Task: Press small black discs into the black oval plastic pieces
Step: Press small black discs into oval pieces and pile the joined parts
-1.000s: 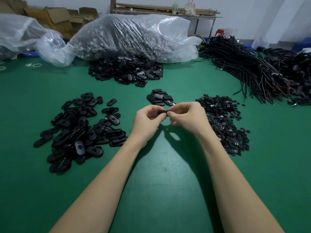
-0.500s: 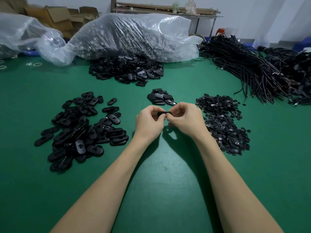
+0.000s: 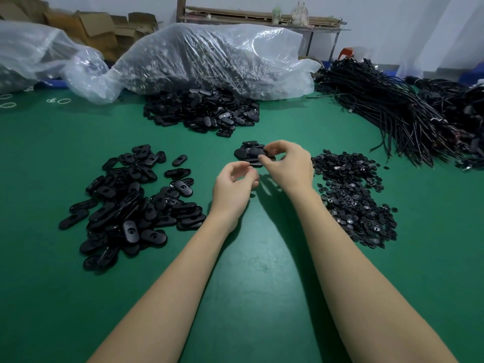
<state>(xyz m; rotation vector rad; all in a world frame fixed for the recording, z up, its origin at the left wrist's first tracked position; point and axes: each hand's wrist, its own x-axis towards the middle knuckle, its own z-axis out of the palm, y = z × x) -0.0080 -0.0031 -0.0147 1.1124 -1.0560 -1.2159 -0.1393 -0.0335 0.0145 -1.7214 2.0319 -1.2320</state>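
Your right hand [image 3: 286,166] pinches one oval piece [image 3: 258,152] over the small finished stack [image 3: 243,153]; your left hand [image 3: 233,183] hangs loosely curled, holding nothing. Risk: dropping it onto the stack's edge (it's small) could slide it across the bench [image 3: 248,271] towards the discs [image 3: 351,197].

— What colours lie before you?
— Your tabletop [image 3: 39,163] is plain green; the oval pieces [image 3: 131,205] toward its left edge are glossy black; the small discs [image 3: 351,197] toward its right edge are black, some with pale centres.
— And farther back?
— A clear plastic bag [image 3: 209,58], whitish in its folds; black cords [image 3: 387,106] at the far right corner; brown cardboard [image 3: 86,24] behind.
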